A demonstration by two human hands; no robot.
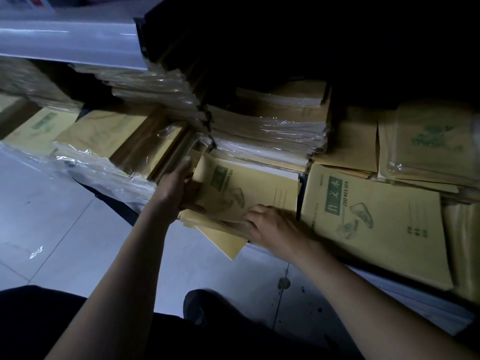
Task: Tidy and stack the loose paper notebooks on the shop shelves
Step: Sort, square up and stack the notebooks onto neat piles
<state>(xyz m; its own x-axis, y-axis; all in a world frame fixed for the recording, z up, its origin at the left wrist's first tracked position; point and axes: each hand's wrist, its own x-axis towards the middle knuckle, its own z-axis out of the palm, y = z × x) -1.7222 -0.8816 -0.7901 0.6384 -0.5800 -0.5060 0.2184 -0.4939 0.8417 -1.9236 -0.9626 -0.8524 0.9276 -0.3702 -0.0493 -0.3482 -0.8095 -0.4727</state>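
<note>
Writing: the neighbouring notebook, lying flat to the right of the hands, reads "ZUO WEN BEN" beside a green block of white characters, with a line drawing of shoes below.
Task's thing: the loose notebooks sit as an untidy pile on the low shelf. The lowest ones are skewed, with a corner jutting out over the floor.
Top cover: same green block and drawing, but the lettering is too blurred to read.
Left hand: holds the pile's left edge, fingers laid up its side, thumb across the front corner.
Right hand: fingers curled over the pile's front edge, gripping it; their tips are hidden.
Hard to see: the shelf recess above is black.
Materials: yellow-brown paper covers; wrapped bundles in crinkled clear film behind the pile; pale glossy floor tiles.
Cut off: a dark shoe shows only partly.
</note>
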